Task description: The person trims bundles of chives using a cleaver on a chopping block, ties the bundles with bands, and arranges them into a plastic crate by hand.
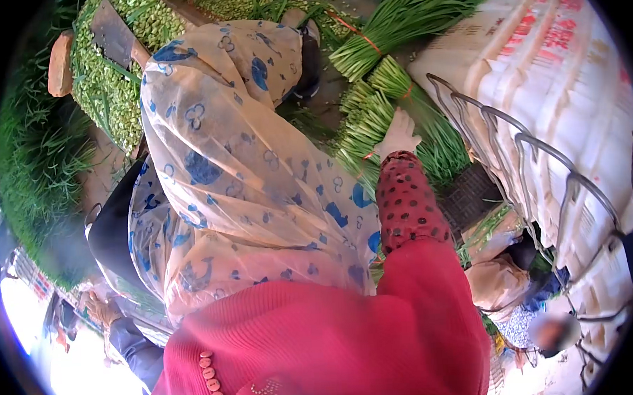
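Observation:
My right hand [398,134], below a red sleeve cover with dark dots, reaches down onto tied bunches of long green stalks that look like garlic chives. Its fingers are stretched out and lie against the pale cut ends of one bunch [362,118]. Another bunch [390,76], bound with a red band, lies just beyond the fingertips, its leaves running to the right. Farther up is a larger bunch [401,24] with an orange band. My left hand is not in view.
Left of my covered knees, a broad-bladed cleaver [111,31] lies on chopped green pieces [97,97], beside a wooden block [60,64]. Loose greens [33,167] pile at far left. White printed sacks [536,40] and metal bars [529,140] stand right. Other people [136,346] are nearby.

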Demonstrator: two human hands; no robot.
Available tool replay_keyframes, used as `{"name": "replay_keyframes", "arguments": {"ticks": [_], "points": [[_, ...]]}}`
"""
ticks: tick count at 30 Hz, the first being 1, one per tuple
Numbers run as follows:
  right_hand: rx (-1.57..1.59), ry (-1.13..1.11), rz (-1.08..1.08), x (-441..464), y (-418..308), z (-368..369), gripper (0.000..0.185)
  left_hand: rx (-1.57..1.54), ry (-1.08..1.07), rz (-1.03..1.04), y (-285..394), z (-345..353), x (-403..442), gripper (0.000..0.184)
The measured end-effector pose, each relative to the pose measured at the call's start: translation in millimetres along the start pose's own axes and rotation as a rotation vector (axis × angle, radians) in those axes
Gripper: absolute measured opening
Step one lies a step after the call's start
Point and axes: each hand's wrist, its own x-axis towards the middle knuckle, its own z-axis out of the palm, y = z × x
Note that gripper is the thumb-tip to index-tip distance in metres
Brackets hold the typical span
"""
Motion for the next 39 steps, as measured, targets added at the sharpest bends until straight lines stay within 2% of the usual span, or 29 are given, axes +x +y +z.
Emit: {"name": "replay_keyframes", "arguments": {"ticks": [1, 3, 4, 5, 6, 8, 9, 10, 12, 14, 16, 17, 19, 21, 22, 24, 25, 27, 28, 30, 31, 33, 34, 35, 36, 37, 38, 39], "points": [[-0.009, 0.090, -0.067, 1.0, 5.9, 7.4, 0.104, -0.031, -0.026, -0.033, 12.4, -30.7, -10.7, 0.070], [0.009, -0.012, -0.105, 10.2, 16.6, 5.8, 0.100, -0.022, -0.028, -0.060, 33.6, -72.8, -20.8, 0.067], [0.025, -0.091, -0.145, 15.1, 21.5, -1.6, 0.096, -0.024, -0.025, -0.054, 34.7, -71.0, -13.2, 0.067], [0.035, -0.042, -0.192, 12.4, 23.2, -9.5, 0.088, -0.062, 0.035, -0.005, 31.7, -65.4, 1.1, 0.066], [0.041, -0.043, -0.187, 7.4, 25.1, -23.2, 0.088, -0.096, 0.098, 0.042, 27.2, -65.1, 10.5, 0.066], [0.178, -0.086, -0.124, -4.7, 24.9, -53.2, 0.068, -0.104, 0.182, 0.063, 37.2, -94.4, 26.6, 0.063], [0.246, 0.088, -0.176, -19.3, 31.5, -60.0, 0.071, -0.175, 0.313, 0.156, 40.5, -106.5, 38.3, 0.061], [0.247, 0.099, -0.170, -33.9, 35.1, -72.9, 0.071, -0.254, 0.442, 0.250, 48.6, -119.4, 49.6, 0.059], [0.323, 0.299, -0.244, -62.5, 36.3, -112.2, 0.083, -0.440, 0.741, 0.513, 81.7, -164.7, 66.8, 0.056], [0.490, 0.294, -0.248, -98.3, 18.5, -171.2, 0.087, -0.871, 0.630, 0.710, 155.0, -267.0, 10.2, 0.057], [0.859, 0.328, -0.343, -131.3, -9.3, -221.9, 0.094, -1.263, 0.414, 0.985, 214.4, -331.8, -56.7, 0.062], [0.902, 0.434, -0.427, -143.3, -26.3, -236.2, 0.095, -1.417, 0.303, 1.147, 239.9, -360.1, -91.6, 0.065], [1.003, 0.633, -0.638, -165.3, -62.8, -262.8, 0.096, -1.501, 0.206, 1.532, 268.2, -388.6, -142.6, 0.070], [1.125, 0.799, -0.836, -189.2, -101.8, -290.4, 0.094, -1.547, 0.101, 1.677, 285.1, -401.2, -168.5, 0.074], [1.195, 0.868, -0.907, -200.4, -120.9, -302.9, 0.094, -1.599, 0.069, 1.686, 289.9, -405.2, -175.7, 0.077], [1.196, 0.768, -1.128, -216.9, -154.3, -323.6, 0.090, -1.765, 0.018, 1.628, 292.1, -407.2, -179.7, 0.082], [1.076, 0.931, -1.028, -229.4, -183.4, -327.1, 0.087, -1.851, 0.003, 1.581, 292.4, -407.1, -177.0, 0.086], [1.104, 1.119, -1.069, -234.2, -190.9, -331.1, 0.073, -2.030, -0.010, 1.465, 292.4, -405.3, -169.9, 0.092], [1.008, 1.020, -1.172, -237.4, -189.2, -333.4, 0.066, -2.108, -0.001, 1.396, 289.4, -403.1, -162.7, 0.095], [1.395, 1.046, -1.410, -221.1, -197.4, -325.8, 0.062, -2.248, 0.021, 1.276, 287.2, -400.7, -150.1, 0.102], [1.469, 1.143, -1.372, -203.4, -196.6, -311.6, 0.062, -2.305, 0.033, 1.223, 286.2, -400.0, -142.1, 0.106], [1.284, 1.024, -1.195, -159.8, -159.8, -285.4, 0.057, -2.402, 0.071, 1.108, 275.7, -396.2, -120.6, 0.114], [1.029, 0.816, -1.057, -133.5, -124.7, -274.2, 0.052, -2.437, 0.079, 1.063, 268.3, -393.8, -109.7, 0.117], [0.883, 0.919, -0.888, -87.0, -116.6, -227.2, 0.057, -2.472, 0.107, 1.034, 259.1, -391.5, -100.1, 0.114], [1.023, 0.610, -0.519, -67.6, -99.6, -200.4, 0.064, -2.491, 0.107, 1.026, 244.2, -387.7, -88.8, 0.110], [0.828, 0.628, -0.345, -27.8, -81.0, -146.9, 0.064, -2.505, 0.095, 1.022, 230.0, -384.6, -78.6, 0.107], [0.708, 0.487, -0.210, 1.1, -60.5, -113.8, 0.066, -2.526, 0.084, 1.026, 215.4, -382.5, -69.4, 0.103], [0.524, 0.510, -0.211, 19.2, -40.2, -83.5, 0.066, -2.545, 0.071, 1.024, 201.5, -380.8, -61.1, 0.100]]}}
